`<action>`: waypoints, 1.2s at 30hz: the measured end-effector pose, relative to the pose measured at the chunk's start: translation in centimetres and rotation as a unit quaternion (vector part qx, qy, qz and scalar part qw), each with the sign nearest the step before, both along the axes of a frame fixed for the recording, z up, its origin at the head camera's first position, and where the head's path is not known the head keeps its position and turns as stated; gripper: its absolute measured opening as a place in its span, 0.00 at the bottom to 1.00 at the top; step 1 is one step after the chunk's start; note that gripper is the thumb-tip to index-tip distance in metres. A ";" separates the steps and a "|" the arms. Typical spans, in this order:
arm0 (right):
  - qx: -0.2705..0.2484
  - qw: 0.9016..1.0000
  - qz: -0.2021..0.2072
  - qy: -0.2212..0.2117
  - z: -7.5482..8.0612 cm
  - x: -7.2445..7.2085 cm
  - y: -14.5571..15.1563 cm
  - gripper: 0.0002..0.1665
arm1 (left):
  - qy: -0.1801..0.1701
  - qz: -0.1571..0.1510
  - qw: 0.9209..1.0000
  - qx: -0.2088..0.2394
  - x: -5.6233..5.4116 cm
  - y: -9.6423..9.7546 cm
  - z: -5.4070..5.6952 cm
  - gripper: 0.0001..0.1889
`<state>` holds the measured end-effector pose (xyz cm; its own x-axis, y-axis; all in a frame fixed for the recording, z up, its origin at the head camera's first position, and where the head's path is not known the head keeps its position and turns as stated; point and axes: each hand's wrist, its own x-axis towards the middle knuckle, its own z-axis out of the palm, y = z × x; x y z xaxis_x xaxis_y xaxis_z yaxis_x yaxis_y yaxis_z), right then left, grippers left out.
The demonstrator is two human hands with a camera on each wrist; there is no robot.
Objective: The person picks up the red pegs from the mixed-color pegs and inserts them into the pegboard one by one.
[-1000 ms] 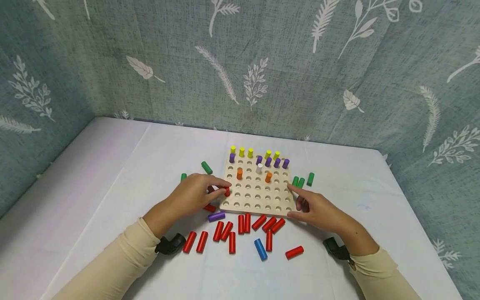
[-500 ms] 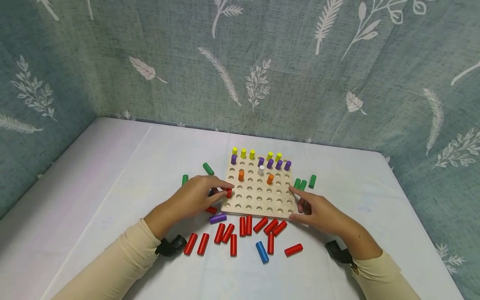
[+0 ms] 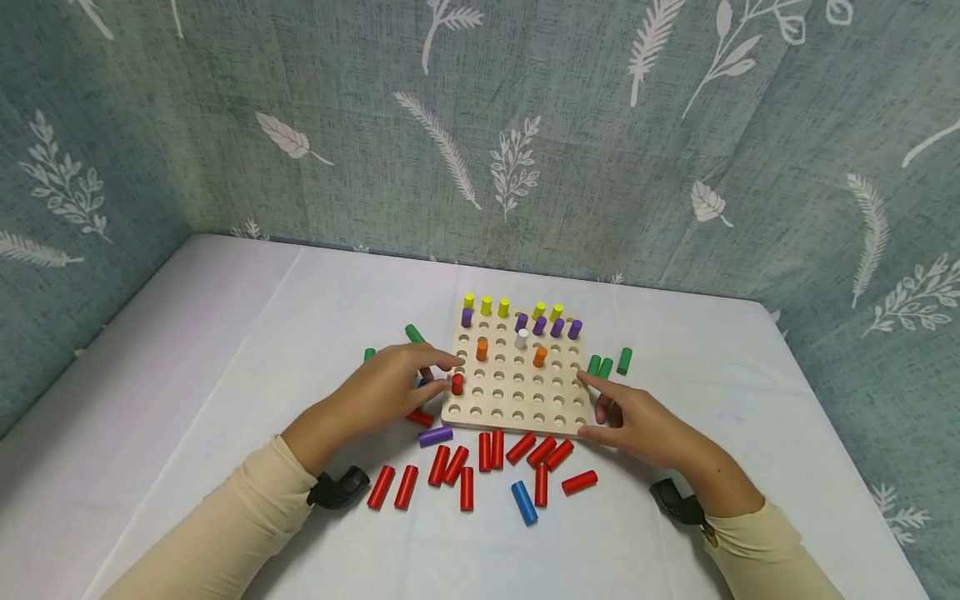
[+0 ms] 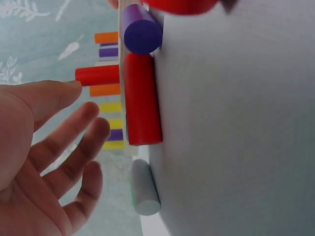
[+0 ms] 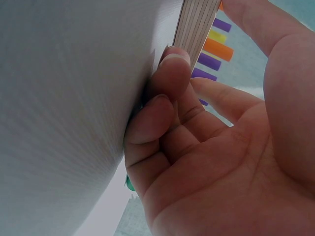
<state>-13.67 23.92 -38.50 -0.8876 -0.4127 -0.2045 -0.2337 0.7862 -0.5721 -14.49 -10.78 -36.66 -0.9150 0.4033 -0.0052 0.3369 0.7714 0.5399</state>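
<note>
Peg (image 3: 457,384) | solid red, cylindrical | upright in pale wooden board (image 3: 528,407)

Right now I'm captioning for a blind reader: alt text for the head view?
A left hand beside a red peg standing in a wooden pegboard; the right hand touches its right edge. Yellow pegs stand in the far row; loose pegs, mostly red, lie nearby.

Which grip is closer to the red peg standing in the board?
Left. The left grip is beside the red peg; the right grip is across, at the right edge of the board.
</note>
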 end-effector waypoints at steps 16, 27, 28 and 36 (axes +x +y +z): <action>-0.003 1.000 -0.004 -0.003 -0.1 -0.2 -0.1 0.49 | -0.023 -0.025 0.999 0.006 -0.3 -1.1 0.7 0.12; -0.005 1.000 0.002 -0.002 0.1 0.1 -0.2 0.49 | -0.046 -0.057 0.997 0.011 -0.2 -2.2 0.7 0.09; -0.006 1.000 0.001 -0.002 0.1 0.1 -0.2 0.49 | -0.051 -0.061 0.997 0.012 -0.2 -2.2 0.8 0.09; -0.005 1.000 -0.002 -0.010 0.0 0.1 -0.2 0.49 | -0.093 -0.075 0.993 0.002 0.1 -2.4 0.8 0.10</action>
